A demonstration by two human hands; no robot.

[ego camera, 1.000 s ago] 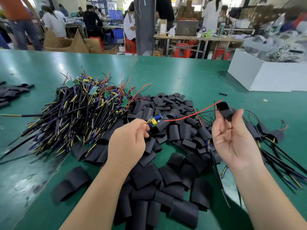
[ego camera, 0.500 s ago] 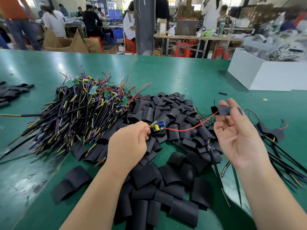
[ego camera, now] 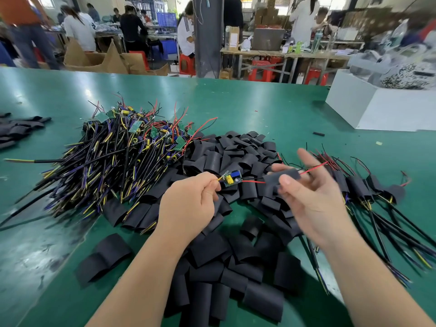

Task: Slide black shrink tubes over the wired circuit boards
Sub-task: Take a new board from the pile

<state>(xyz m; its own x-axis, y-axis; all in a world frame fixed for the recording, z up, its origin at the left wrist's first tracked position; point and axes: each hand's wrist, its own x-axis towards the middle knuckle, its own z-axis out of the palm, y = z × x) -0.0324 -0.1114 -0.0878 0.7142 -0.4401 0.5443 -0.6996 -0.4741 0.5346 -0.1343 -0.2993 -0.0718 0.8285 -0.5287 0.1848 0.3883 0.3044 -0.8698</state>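
Black shrink tube [ego camera: 274,180] in right hand [ego camera: 313,206]; left hand [ego camera: 188,205] holds circuit board [ego camera: 232,178].

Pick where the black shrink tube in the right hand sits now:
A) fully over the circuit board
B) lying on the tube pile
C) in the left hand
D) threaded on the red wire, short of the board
D: the shrink tube pinched by the right hand has the red wire running through it, while the circuit board held by the left hand is bare.
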